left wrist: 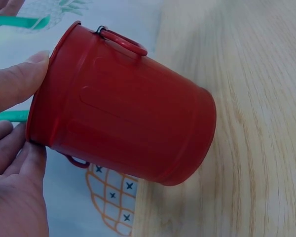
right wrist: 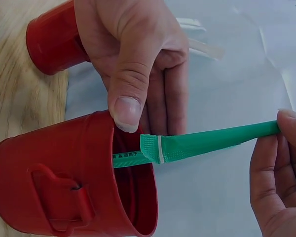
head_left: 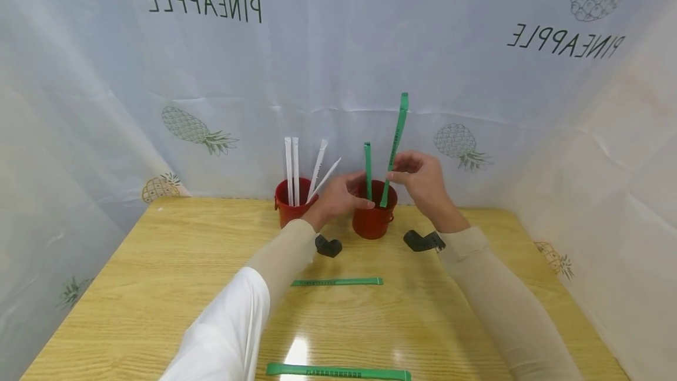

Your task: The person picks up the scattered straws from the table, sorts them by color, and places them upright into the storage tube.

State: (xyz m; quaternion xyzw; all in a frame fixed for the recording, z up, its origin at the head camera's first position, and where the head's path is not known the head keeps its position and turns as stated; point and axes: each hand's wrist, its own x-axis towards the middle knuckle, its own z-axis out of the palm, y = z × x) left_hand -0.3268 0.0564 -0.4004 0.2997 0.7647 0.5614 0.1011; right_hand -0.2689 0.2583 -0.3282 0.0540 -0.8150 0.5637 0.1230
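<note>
My right hand (head_left: 423,184) pinches a green paper-wrapped straw (head_left: 400,122) between thumb and fingers. The straw stands tilted, its lower end at the mouth of the right red bucket (head_left: 370,225). My left hand (head_left: 341,197) holds that bucket by its rim; in the left wrist view, the thumb (left wrist: 19,81) lies on one side of the rim and fingers touch the other. Another green straw (head_left: 368,169) stands inside the bucket. In the right wrist view, the held straw (right wrist: 212,142) passes in front of the one in the bucket (right wrist: 130,159).
A second red bucket (head_left: 288,213) at left holds several white paper-wrapped straws (head_left: 290,163). Two more green straws lie on the wooden table, one mid-table (head_left: 344,281) and one near the front (head_left: 338,371). A pineapple-print curtain (head_left: 338,46) hangs behind the table.
</note>
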